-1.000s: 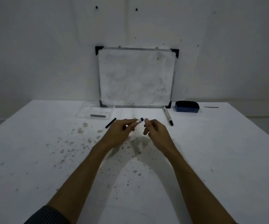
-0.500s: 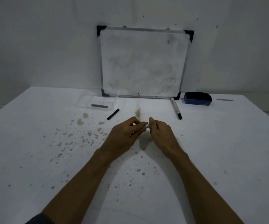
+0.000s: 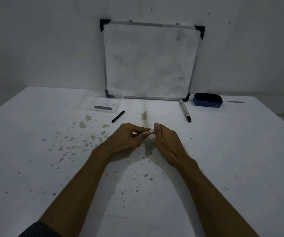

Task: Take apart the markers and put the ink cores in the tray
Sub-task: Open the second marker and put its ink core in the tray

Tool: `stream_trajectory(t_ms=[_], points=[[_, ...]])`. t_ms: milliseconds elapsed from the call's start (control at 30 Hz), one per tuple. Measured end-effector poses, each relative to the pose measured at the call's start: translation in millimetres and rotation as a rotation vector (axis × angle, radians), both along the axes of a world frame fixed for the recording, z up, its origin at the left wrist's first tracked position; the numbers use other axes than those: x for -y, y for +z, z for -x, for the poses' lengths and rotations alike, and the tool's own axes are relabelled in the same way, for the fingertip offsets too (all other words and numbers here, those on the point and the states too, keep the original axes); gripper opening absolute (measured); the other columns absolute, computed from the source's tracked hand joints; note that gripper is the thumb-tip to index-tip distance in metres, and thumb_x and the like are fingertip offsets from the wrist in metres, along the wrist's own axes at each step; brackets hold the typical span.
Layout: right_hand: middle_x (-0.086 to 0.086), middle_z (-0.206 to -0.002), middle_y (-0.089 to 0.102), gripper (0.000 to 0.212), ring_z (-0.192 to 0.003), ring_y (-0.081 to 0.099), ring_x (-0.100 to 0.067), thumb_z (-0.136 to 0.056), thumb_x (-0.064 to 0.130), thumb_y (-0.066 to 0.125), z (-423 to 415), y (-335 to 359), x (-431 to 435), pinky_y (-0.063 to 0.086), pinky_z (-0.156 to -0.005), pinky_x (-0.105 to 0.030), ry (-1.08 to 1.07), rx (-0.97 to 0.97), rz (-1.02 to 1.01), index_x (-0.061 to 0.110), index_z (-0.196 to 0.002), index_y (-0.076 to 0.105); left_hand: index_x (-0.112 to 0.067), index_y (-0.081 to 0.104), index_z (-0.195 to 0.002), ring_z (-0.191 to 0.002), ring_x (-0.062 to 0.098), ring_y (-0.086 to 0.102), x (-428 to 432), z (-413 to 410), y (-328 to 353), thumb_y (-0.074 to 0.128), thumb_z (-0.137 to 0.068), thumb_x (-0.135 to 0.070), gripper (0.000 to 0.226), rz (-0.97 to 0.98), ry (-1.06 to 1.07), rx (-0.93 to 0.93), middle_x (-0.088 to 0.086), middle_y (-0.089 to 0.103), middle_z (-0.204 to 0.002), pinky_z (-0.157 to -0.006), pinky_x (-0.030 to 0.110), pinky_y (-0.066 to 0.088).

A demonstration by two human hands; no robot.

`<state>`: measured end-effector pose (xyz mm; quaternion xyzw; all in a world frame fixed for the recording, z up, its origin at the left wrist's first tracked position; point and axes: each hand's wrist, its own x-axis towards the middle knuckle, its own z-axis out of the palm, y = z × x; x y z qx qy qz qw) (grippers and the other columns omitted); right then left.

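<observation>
My left hand (image 3: 125,139) and my right hand (image 3: 167,142) meet over the middle of the table, both gripping one white marker (image 3: 150,131); only a short bit of its barrel shows between the fingertips. A clear plastic tray (image 3: 88,104) lies at the back left with one grey ink core (image 3: 103,107) inside. A black marker cap (image 3: 118,116) lies on the table just right of the tray. A second whole marker (image 3: 184,111), white with a black tip, lies at the back right.
A small whiteboard (image 3: 150,60) leans on the wall at the back of the table. A blue eraser (image 3: 207,100) sits to its right, with a thin grey strip (image 3: 235,101) beyond. Brown stains speckle the white tabletop.
My hands have closed together on the marker and come lower and nearer to me; its black end, visible a second ago, is now hidden by my right fingers. The view has tilted down.
</observation>
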<state>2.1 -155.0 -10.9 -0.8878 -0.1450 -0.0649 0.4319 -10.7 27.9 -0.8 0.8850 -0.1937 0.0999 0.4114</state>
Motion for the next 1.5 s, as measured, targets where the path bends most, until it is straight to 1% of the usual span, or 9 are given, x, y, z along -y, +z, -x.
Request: stream_trajectory(t_ms=[100,300,533,633,833,933,1200,1367,1500], points=[[0.009,-0.058,0.049,0.058,-0.055,0.047,-0.007,-0.102,0.062,0.022,-3,8,3,0.038,-0.058,-0.024,-0.003,-0.092,-0.027,0.028,-0.061,0.045,-0.022,0.075,-0.126,-0.063,0.000,0.060,-2,12,0,0.059,-0.103,-0.036,0.031,-0.112,0.004,0.220,-0.014,0.065,-0.075,-0.060,0.021,0.050],[0.008,-0.058,0.053,0.051,-0.057,0.052,-0.008,-0.108,0.038,0.031,-9,9,-2,0.041,-0.059,-0.027,-0.100,-0.061,0.112,0.025,-0.066,0.055,-0.027,0.075,-0.126,-0.063,0.017,0.067,4,15,-4,0.059,-0.103,-0.038,0.030,-0.348,0.095,0.522,-0.002,0.074,-0.094,-0.051,0.031,0.052],[-0.011,-0.061,0.064,0.054,-0.057,0.062,-0.027,-0.107,0.028,0.030,5,1,-1,0.054,-0.062,-0.040,-0.009,0.213,0.054,0.005,-0.069,0.060,-0.024,0.080,-0.113,-0.059,0.015,0.060,4,14,-8,0.066,-0.101,-0.029,0.019,0.015,-0.027,0.171,-0.005,0.067,-0.070,-0.057,0.036,0.051],[0.005,-0.051,0.053,0.051,-0.046,0.056,-0.019,-0.106,0.032,0.032,12,5,-6,0.051,-0.052,-0.034,-0.055,0.339,0.053,0.019,-0.059,0.048,-0.027,0.079,-0.114,-0.059,0.010,0.059,-1,15,-5,0.067,-0.101,-0.029,0.018,0.082,-0.029,0.160,-0.013,0.063,-0.068,-0.057,0.032,0.050],[0.008,-0.053,0.056,0.054,-0.051,0.053,-0.007,-0.105,0.042,0.036,-3,16,-6,0.034,-0.051,-0.024,-0.255,-0.194,-0.159,0.027,-0.057,0.054,-0.025,0.076,-0.125,-0.064,0.016,0.065,9,14,1,0.069,-0.100,-0.032,0.027,-0.315,0.100,0.649,0.001,0.075,-0.094,-0.055,0.026,0.048],[0.011,-0.037,0.047,0.055,-0.039,0.045,-0.003,-0.105,0.033,0.038,1,8,-3,0.031,-0.043,-0.017,-0.225,-0.145,-0.152,0.027,-0.052,0.049,-0.025,0.077,-0.123,-0.064,0.021,0.067,8,12,1,0.072,-0.097,-0.031,0.027,-0.355,0.087,0.741,0.004,0.077,-0.094,-0.055,0.033,0.052],[-0.012,-0.043,0.055,0.054,-0.034,0.050,-0.027,-0.102,0.019,0.039,14,2,3,0.046,-0.038,-0.038,0.046,0.509,0.168,0.001,-0.056,0.059,-0.033,0.074,-0.122,-0.094,-0.002,0.075,-3,20,1,0.070,-0.095,-0.045,0.030,0.171,-0.085,-0.097,-0.030,0.076,-0.102,-0.083,0.015,0.058],[0.002,-0.058,0.057,0.052,-0.053,0.054,-0.012,-0.105,0.040,0.035,-2,15,-8,0.039,-0.053,-0.027,-0.171,-0.163,-0.079,0.023,-0.059,0.053,-0.026,0.077,-0.122,-0.057,0.018,0.066,7,20,7,0.071,-0.098,-0.033,0.026,-0.303,0.046,0.612,-0.001,0.074,-0.077,-0.049,0.033,0.053],[0.002,-0.052,0.048,0.050,-0.048,0.044,-0.011,-0.103,0.025,0.037,-3,14,-4,0.032,-0.047,-0.026,-0.243,-0.157,-0.112,0.019,-0.054,0.045,-0.020,0.078,-0.121,-0.054,0.026,0.066,17,19,6,0.074,-0.096,-0.028,0.026,-0.420,0.065,0.817,0.009,0.076,-0.081,-0.047,0.034,0.053]])
